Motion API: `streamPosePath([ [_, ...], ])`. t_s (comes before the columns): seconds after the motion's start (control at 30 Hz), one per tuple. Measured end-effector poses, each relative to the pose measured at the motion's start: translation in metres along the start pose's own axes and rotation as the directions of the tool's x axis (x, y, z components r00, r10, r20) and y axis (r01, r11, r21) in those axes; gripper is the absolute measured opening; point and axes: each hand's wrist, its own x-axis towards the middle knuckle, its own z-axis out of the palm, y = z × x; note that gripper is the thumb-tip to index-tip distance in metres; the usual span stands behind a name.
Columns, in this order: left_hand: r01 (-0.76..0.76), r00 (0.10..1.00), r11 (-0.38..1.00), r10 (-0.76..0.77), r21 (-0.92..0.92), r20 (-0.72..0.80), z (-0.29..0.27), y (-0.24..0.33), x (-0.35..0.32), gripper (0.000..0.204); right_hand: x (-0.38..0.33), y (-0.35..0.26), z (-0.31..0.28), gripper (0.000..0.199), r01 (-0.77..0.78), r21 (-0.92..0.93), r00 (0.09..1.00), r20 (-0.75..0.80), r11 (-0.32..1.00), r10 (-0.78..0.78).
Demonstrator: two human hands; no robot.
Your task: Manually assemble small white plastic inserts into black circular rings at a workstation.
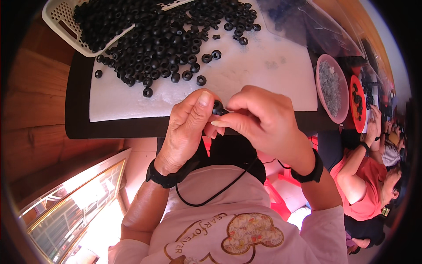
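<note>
Above the near table edge, my left hand [187, 116] is closed on a black ring-shaped piece [217, 106], held between thumb and fingers. My right hand [266, 119] meets it from the right, thumb and forefinger pinched on a small dark tip [224, 111] at the ring's side. Fingers hide most of that tip, so whether it is part of the ring or separate cannot be told. Beyond my hands, a heap of similar black rings [151, 53] spreads over a white sheet [272, 94]. A perforated white basket [59, 20] at the far left holds more rings.
At the right stand a pink bowl [319, 86] of small greyish bits and an orange-red bowl [354, 125] with black pieces. Clear plastic sheeting [316, 26] lies at the far right. A person in a red shirt [369, 189] sits to the right. A dark table edge [127, 127] borders the sheet.
</note>
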Motion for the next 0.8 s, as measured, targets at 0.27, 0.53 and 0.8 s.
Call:
streamPosePath([
  [0.27,0.004,0.999,1.000,-0.003,0.026,-0.046,0.0026,0.0019,-0.0041,0.042,-0.0063,-0.0060,-0.0017,0.022,0.188,-0.245,0.979,-0.029,0.951,-0.201],
  [0.53,-0.011,1.000,0.998,0.013,0.070,-0.023,0.0028,0.0005,-0.0035,0.041,-0.0090,-0.0042,-0.0027,0.023,0.214,-0.310,0.974,0.000,0.926,-0.225],
  [0.8,-0.043,0.999,0.986,0.047,0.162,-0.020,0.0057,0.0045,-0.0037,0.043,-0.0067,-0.0047,-0.0061,0.022,0.192,-0.280,0.981,0.069,0.941,-0.179],
])
